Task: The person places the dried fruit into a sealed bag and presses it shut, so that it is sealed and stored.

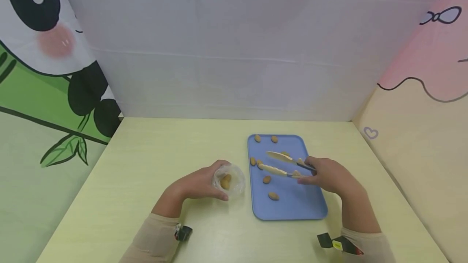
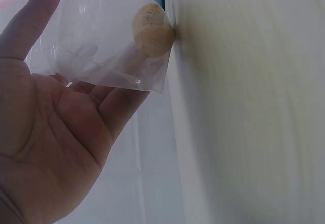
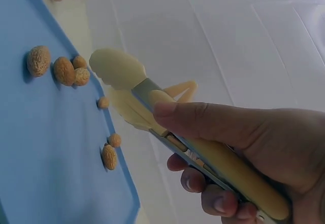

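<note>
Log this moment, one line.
left hand: holds clear bag, nuts inside | right hand: holds tongs over blue tray | tray: more nuts

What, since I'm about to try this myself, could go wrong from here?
The nuts are rounded, so one might slip from the tongs in the right hand and roll away.

Some lie close to the edge of the tray, so a knock from the tongs could push one off.

The bag in the left hand looks thin and sits beside the tray, so its mouth might fold in, or one might drop onto the table.
</note>
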Motion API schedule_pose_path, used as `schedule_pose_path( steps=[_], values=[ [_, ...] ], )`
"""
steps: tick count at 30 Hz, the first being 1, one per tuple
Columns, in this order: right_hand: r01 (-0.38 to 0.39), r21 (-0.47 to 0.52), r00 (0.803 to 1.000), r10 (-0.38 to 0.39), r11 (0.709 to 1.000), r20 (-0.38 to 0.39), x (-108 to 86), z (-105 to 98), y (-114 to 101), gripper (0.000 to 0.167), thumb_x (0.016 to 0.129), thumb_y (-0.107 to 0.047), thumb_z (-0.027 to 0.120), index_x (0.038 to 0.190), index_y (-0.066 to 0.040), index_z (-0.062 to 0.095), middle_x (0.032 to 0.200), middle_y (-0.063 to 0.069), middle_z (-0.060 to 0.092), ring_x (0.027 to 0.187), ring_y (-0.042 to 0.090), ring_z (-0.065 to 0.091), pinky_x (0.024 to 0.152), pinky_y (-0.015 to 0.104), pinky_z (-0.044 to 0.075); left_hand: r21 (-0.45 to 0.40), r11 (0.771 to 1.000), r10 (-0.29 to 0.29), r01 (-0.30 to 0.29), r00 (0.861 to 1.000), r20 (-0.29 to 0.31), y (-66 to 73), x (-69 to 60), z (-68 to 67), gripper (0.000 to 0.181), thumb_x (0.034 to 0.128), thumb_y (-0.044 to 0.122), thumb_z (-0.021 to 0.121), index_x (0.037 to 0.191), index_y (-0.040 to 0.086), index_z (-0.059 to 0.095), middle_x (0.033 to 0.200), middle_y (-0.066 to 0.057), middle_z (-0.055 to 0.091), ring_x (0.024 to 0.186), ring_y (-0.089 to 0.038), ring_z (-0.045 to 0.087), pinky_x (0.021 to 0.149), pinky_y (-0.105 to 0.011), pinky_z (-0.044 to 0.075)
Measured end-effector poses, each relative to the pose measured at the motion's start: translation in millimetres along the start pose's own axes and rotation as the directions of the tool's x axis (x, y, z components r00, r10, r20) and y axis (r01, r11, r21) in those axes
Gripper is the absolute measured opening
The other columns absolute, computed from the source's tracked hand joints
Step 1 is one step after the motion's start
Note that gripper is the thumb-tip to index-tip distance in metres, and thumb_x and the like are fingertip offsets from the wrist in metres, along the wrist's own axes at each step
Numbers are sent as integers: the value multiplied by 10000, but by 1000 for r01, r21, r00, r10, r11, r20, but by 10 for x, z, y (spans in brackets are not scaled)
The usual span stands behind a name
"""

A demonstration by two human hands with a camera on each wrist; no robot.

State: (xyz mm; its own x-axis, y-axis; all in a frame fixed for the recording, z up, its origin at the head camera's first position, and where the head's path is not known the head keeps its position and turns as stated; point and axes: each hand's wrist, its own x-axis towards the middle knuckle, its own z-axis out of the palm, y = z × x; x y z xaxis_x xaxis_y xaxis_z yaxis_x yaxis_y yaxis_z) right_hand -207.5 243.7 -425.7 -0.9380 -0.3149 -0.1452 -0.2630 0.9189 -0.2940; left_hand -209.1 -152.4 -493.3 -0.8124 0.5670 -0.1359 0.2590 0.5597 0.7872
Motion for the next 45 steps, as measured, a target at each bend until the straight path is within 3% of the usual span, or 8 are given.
schedule_pose_path(
  steps=[9, 17, 30, 45],
  values=[
    [-25, -33, 999, 26, 999, 37, 76, 73, -29, 511, 793, -564, 737, 1040, -132, 619, 788, -25, 564, 737, 171, 504, 639, 349, 403, -9, 1000, 0, 0, 1000, 2, 2, -7, 1, 940, 683, 476, 869, 1438, 330, 328, 1241, -17, 574, 1037, -156, 530, 928, -405, 424],
    [-14, -22, 999, 14, 1000, 42, 100, 113, -76, 376, 809, -489, 754, 913, -169, 588, 721, -20, 523, 682, 165, 476, 596, 327, 367, -10, 1000, 11, -11, 1000, 5, 7, -9, -2, 933, 684, 482, 867, 1432, 328, 333, 1234, -25, 581, 1028, -158, 536, 918, -403, 430],
    [-2, -48, 999, 4, 999, 35, 87, 142, -55, 347, 829, -482, 734, 873, -183, 564, 695, -24, 505, 652, 154, 458, 573, 316, 351, -7, 1000, 17, -16, 1000, 7, -1, -10, 3, 941, 674, 517, 860, 1431, 321, 338, 1216, -20, 589, 1012, -154, 541, 905, -393, 433],
    [34, -67, 999, -37, 997, -34, -18, -25, -99, 387, 841, -555, 688, 894, -194, 556, 684, -37, 465, 647, 144, 450, 578, 315, 353, -8, 1000, -10, 10, 1000, 12, 28, -23, -15, 935, 684, 497, 862, 1434, 324, 332, 1249, -26, 576, 1046, -158, 533, 926, -409, 424]
  ],
)
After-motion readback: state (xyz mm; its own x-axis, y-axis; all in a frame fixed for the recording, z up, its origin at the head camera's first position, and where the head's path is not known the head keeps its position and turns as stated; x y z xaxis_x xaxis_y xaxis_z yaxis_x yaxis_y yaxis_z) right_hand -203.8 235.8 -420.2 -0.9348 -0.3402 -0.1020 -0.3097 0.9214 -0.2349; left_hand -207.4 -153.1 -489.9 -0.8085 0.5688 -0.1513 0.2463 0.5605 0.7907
